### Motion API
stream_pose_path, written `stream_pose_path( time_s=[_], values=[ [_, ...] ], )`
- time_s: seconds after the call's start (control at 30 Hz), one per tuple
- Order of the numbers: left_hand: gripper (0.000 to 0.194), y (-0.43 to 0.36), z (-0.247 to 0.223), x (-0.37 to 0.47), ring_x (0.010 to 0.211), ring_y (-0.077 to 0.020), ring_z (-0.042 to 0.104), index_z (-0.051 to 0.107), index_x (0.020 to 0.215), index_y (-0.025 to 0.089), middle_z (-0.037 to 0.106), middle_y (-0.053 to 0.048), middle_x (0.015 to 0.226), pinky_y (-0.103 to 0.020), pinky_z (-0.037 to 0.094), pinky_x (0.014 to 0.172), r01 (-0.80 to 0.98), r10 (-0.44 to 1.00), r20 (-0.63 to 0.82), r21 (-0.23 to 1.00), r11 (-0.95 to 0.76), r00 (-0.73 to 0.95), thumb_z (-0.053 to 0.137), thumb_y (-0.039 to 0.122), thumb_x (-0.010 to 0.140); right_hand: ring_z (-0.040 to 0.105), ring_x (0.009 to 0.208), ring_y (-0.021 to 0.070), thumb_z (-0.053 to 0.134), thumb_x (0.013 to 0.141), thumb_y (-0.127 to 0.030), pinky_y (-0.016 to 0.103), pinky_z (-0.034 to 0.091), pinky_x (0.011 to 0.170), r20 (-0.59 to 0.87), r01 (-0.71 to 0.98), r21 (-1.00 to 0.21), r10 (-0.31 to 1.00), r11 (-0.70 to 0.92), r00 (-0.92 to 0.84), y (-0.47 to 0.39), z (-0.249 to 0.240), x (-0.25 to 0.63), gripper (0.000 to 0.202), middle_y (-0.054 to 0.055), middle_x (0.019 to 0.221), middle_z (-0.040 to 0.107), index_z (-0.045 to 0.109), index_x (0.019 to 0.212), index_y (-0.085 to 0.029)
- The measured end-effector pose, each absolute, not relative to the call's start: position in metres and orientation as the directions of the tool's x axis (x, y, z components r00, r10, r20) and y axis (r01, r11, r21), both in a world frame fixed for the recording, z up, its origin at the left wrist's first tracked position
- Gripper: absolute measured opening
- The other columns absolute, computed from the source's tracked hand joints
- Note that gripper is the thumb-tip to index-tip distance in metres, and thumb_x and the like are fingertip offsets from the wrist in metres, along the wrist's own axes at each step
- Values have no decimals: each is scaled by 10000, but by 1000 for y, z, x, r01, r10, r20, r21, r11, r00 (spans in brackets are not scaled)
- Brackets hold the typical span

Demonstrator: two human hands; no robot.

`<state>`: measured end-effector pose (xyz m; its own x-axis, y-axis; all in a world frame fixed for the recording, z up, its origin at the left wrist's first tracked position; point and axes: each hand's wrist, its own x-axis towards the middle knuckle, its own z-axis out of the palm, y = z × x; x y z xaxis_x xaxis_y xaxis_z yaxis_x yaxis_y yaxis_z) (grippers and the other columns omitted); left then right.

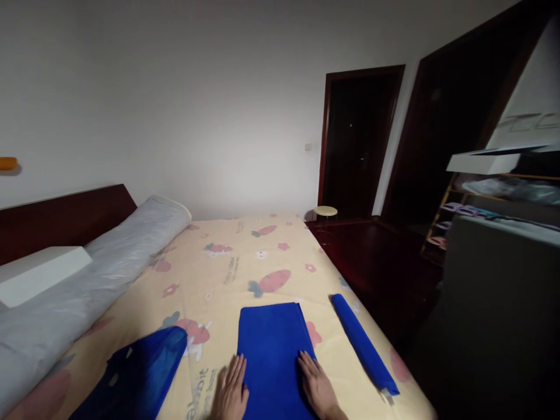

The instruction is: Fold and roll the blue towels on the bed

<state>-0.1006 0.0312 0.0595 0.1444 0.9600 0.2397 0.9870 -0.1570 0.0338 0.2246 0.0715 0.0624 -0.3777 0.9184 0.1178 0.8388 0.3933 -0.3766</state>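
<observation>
A flat, folded piece of blue cloth lies on the bed in front of me, its lower end cut off by the frame. My left hand rests along its left edge with the fingers stretched out. Against the right edge lies my right hand, flat, its fingertips touching the cloth. To the right is a tightly rolled blue cloth with a small pale tag at its near end. More blue cloth, loose and rumpled, lies to the left.
The bed sheet has carrot and flower prints. A long grey roll and a white box lie along the headboard. Beyond the bed's right edge are a round stool, a dark cabinet and a cluttered rack.
</observation>
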Motion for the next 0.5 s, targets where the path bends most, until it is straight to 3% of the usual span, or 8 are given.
stream_pose_path(
  time_s=[0.17, 0.33, 0.4, 0.5],
  values=[
    [799, 58, 48, -48, 1433, -175, 317, 77, 1499, 310, 226, 68, 1566, -394, 343, 1158, 949, 937, 214, 92, -300, 276, 374, 82, 793, 265, 1437, 250, 423, 809, -165, 449, 254, 1181, 49, 715, -469, 824, 518, -565, 76, 75, 165, 667, 75, 1546, 292, 390, 1475, -199],
    [871, 81, 21, -37, 1424, -176, 334, 33, 1477, 349, 199, 84, 1551, -386, 350, 1155, 896, 913, 104, 177, -408, 395, 411, 73, 742, 299, 1424, 260, 487, 793, -225, 457, 268, 1173, 51, 629, -512, 752, 585, -658, 92, 71, 155, 715, 63, 1535, 308, 347, 1493, -250],
    [890, 85, 15, -49, 1418, -187, 346, 57, 1467, 368, 211, 90, 1544, -410, 358, 1149, 909, 926, 82, 174, -378, 369, 420, 67, 712, 305, 1422, 260, 486, 794, -226, 456, 268, 1175, 47, 665, -499, 784, 556, -619, 99, 69, 170, 688, 55, 1535, 312, 388, 1475, -249],
    [871, 83, 10, -79, 1413, -207, 352, 132, 1454, 398, 232, 91, 1539, -467, 364, 1133, 974, 980, 80, 119, -191, 182, 408, 68, 697, 318, 1417, 259, 435, 848, -237, 458, 299, 1167, 87, 748, -475, 871, 464, -484, 108, 61, 206, 600, 48, 1522, 345, 438, 1448, -227]
  ],
)
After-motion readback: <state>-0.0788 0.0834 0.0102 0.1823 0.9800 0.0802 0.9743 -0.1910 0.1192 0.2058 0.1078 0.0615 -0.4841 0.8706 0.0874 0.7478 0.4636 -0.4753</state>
